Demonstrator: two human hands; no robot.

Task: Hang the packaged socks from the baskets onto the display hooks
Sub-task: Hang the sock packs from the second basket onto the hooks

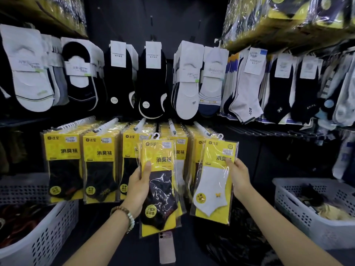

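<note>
My left hand (139, 186) grips a yellow packet of black socks (160, 189) by its left edge, thumb on the front. My right hand (238, 177) holds a yellow packet of white socks (213, 181) by its right edge. Both packets are upright in front of a row of white display hooks (172, 126) loaded with matching yellow packets (100, 166). The small plastic hanger loops of both held packets sit just below the hook tips. A white perforated basket (48, 235) stands at lower left, another basket (307, 214) at lower right.
An upper row of hooks carries white, black and grey socks (151, 79). Wrapped stock (288, 18) overhangs at top right. A phone-like object (167, 246) lies below the packets. More socks hang along the right wall (342, 93).
</note>
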